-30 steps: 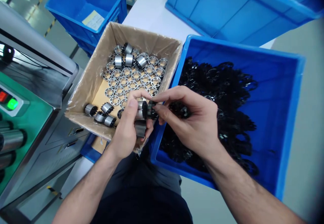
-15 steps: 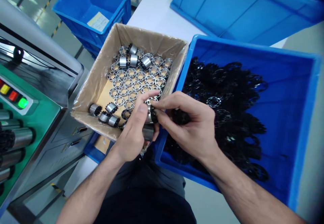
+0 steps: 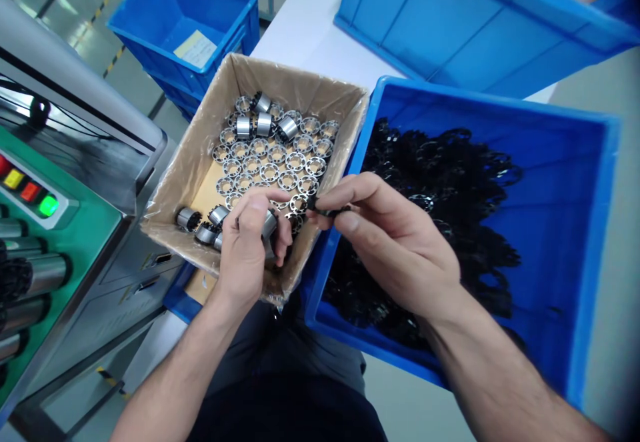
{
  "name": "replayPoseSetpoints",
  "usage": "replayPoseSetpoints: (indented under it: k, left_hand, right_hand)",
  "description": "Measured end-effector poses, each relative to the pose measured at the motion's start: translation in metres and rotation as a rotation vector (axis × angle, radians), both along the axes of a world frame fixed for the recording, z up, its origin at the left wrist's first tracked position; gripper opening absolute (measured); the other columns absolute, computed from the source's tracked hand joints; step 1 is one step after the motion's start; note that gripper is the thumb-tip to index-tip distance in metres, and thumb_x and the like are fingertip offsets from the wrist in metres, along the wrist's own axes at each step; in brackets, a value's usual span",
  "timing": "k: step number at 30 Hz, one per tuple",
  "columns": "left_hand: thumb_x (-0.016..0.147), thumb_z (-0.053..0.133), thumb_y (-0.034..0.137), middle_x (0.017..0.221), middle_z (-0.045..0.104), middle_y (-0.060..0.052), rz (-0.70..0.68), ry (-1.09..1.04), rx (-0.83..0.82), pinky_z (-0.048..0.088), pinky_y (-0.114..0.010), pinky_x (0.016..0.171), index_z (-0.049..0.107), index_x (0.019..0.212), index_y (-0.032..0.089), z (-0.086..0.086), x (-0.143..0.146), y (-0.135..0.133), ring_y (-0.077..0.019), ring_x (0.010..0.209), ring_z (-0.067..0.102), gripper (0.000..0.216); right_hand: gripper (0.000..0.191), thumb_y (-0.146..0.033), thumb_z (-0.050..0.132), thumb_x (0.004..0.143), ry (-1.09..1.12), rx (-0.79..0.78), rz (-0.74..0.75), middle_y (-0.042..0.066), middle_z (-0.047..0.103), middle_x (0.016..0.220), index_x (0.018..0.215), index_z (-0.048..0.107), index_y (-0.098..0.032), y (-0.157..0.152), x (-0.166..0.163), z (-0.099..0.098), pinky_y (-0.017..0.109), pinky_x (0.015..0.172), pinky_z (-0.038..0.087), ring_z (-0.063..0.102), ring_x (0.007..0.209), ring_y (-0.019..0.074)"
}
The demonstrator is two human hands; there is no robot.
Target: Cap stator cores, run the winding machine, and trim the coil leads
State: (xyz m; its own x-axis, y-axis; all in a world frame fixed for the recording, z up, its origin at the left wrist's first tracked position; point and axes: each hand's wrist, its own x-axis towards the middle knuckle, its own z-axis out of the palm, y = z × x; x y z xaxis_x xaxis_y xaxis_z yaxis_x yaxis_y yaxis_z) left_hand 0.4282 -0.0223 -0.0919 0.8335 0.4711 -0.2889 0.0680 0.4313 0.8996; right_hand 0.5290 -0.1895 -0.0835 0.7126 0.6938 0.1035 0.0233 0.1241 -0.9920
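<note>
My left hand (image 3: 246, 250) is closed round a silver metal cylinder (image 3: 269, 223) just above the near edge of the cardboard box (image 3: 197, 142). My right hand (image 3: 395, 242) pinches a small black plastic ring (image 3: 325, 212) between thumb and forefinger, a short gap right of the cylinder. Several silver cylinders (image 3: 273, 155) stand in rows inside the box, and a few with black caps (image 3: 203, 225) lie on their sides at its near left. A heap of black plastic rings (image 3: 450, 189) fills the blue bin (image 3: 590, 242) under my right hand.
A green machine panel with red, yellow and green buttons (image 3: 30, 192) and steel rollers (image 3: 30, 275) stands at the left. A blue crate with a paper label (image 3: 195, 49) sits on the floor behind the box. Another blue crate (image 3: 475, 22) lies on the white table at the top right.
My hands have parted: the left has carried the cylinder down and left into the box, and the right has lifted away holding a black ring.
</note>
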Motion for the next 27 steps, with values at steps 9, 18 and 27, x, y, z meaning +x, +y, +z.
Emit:
replayPoseSetpoints:
  k: [9,18,27]
  left_hand:
    - [0.113,0.076,0.073,0.088,0.065,0.003,-0.149,-0.029,-0.060,0.042,-0.023,0.046,0.070,0.139,0.035,-0.002,-0.006,0.000,-0.0111,0.054,0.054,0.046]
    - [0.118,0.068,0.074,0.083,0.067,0.003,-0.223,-0.033,-0.086,0.039,-0.026,0.045,0.072,0.142,0.034,-0.007,-0.014,-0.004,-0.0113,0.051,0.053,0.046]
    - [0.120,0.064,0.073,0.096,0.076,0.000,-0.229,-0.012,-0.029,0.041,-0.027,0.043,0.070,0.149,0.033,-0.006,-0.014,-0.005,-0.0094,0.046,0.052,0.050]
  right_hand:
    - [0.042,-0.034,0.095,0.109,-0.066,-0.016,0.000,0.002,0.095,0.124,0.150,0.085,-0.038,0.001,-0.003,0.000,0.047,0.119,0.074,0.092,0.119,0.0263]
    - [0.042,-0.021,0.108,0.088,-0.283,-0.064,-0.122,0.007,0.083,0.127,0.125,0.096,-0.037,0.004,-0.002,-0.003,0.038,0.088,0.078,0.082,0.114,0.0270]
    - [0.033,-0.016,0.108,0.087,-0.255,-0.024,-0.079,0.004,0.090,0.112,0.112,0.093,-0.030,0.006,0.000,-0.002,0.037,0.088,0.074,0.084,0.103,0.0241]
